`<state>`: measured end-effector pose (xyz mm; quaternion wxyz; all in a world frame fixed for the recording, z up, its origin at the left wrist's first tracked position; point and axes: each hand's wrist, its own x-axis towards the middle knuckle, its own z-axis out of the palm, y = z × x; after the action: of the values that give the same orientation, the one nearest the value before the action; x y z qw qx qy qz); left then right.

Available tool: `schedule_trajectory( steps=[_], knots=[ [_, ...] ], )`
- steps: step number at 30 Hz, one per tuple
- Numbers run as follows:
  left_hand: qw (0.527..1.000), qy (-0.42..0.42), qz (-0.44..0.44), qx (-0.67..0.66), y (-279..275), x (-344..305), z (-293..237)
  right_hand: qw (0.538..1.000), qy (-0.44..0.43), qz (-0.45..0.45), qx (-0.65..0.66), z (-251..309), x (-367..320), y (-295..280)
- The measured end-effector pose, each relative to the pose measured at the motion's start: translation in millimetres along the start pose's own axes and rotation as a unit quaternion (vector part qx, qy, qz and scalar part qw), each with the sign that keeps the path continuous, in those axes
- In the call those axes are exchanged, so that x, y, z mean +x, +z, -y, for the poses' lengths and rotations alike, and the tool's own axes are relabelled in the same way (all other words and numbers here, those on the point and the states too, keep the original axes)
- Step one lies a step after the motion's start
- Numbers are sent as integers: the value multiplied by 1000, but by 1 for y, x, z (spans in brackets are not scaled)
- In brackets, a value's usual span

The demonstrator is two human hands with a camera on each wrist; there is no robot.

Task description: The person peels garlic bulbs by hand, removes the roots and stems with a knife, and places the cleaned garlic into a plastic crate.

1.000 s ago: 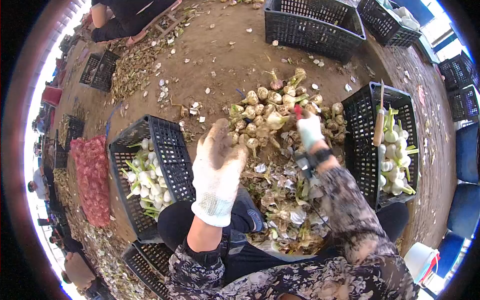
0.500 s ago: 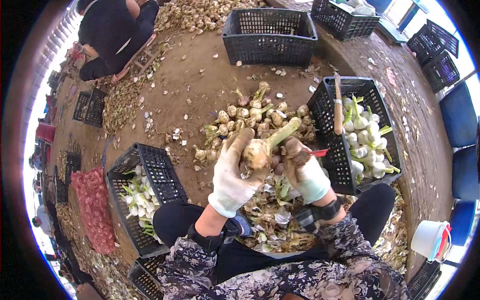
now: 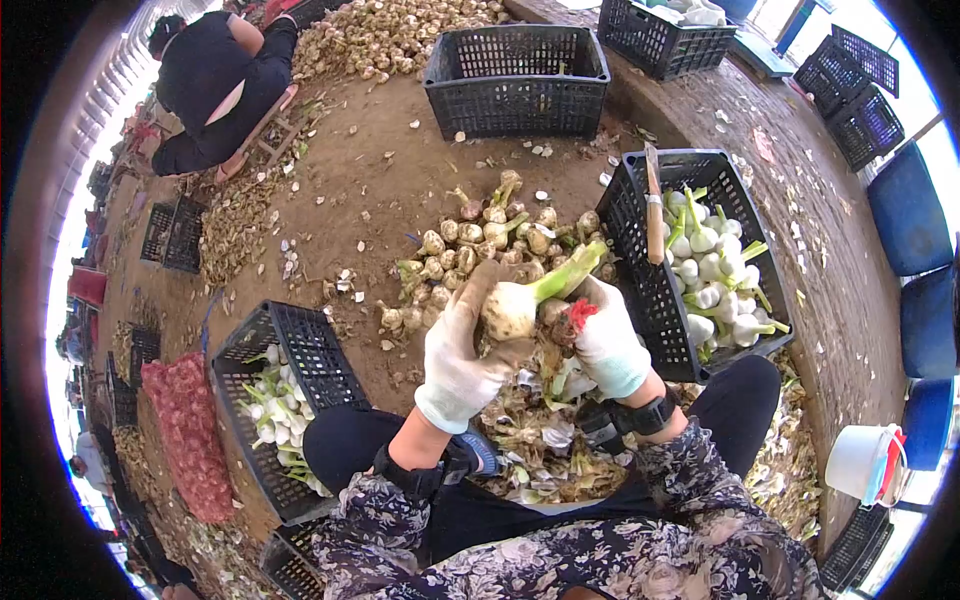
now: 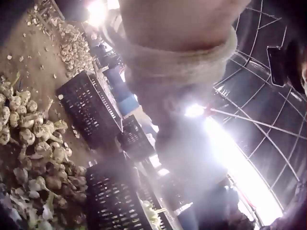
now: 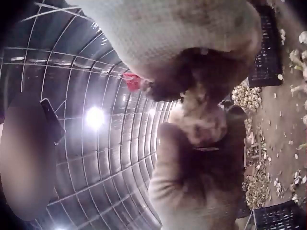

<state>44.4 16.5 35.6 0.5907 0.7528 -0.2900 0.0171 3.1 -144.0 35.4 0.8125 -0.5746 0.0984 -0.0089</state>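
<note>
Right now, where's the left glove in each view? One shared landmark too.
Head: left glove near centre, gripping the garlic bulb.
Left wrist: glove upper centre, partly hazed.
Right wrist: glove bottom centre, below the right glove.
Landmark: far garlic heap: head, top; left wrist, upper left; right wrist, right of centre.

Soft daylight fills the head view, its fisheye edges bent and black. White glare hazes the left wrist view, perhaps blurring its middle; bright spots dot the right wrist view's dim roof [image 5: 125, 160].

dark floral sleeves [image 3: 372, 528], white gloves [image 3: 450, 375]
</note>
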Motion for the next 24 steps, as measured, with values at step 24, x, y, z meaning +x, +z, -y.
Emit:
schedule_trajectory(
  steps=[24],
  knots=[
    [817, -311, 88, -477, -6, -2, -7, 996, -71, 39, 34, -10, -11, -13]
  ],
)
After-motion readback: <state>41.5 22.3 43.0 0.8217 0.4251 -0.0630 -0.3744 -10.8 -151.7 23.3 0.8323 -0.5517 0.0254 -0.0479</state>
